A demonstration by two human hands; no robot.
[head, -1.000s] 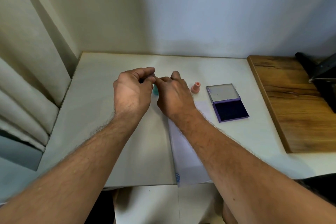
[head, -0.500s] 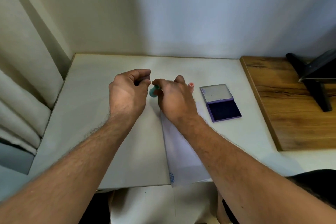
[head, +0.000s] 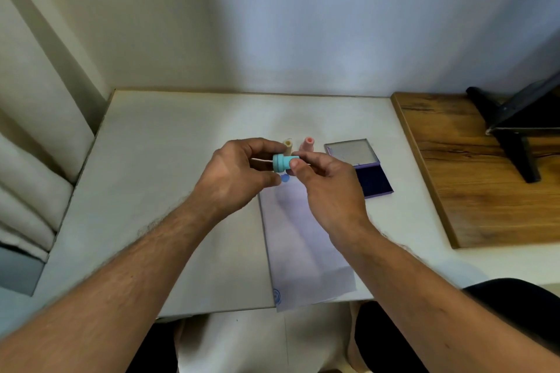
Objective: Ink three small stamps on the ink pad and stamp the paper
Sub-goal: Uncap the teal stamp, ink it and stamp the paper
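A teal stamp [head: 281,163] lies sideways in the air between my hands, above the top edge of the paper [head: 303,245]. My left hand [head: 239,172] curls its fingers and thumb round the stamp's wide end. My right hand [head: 327,188] pinches the narrow end. Just behind my hands, a cream stamp [head: 288,143] and a pink stamp [head: 308,144] stand upright on the table. To the right, the ink pad [head: 374,180] lies open with its lid [head: 350,151] folded back. The paper bears a blue mark [head: 285,178] near its top and another [head: 276,294] at its bottom left corner.
The white table [head: 169,179] ends at a wall behind and a curtain on the left. A wooden board [head: 472,179] lies on the right with a black stand [head: 515,136] on it. The paper overhangs the table's front edge.
Both hands have risen off the table, lifting the teal stamp between them. The cream and pink stamps, hidden or half hidden before, now show behind the hands.
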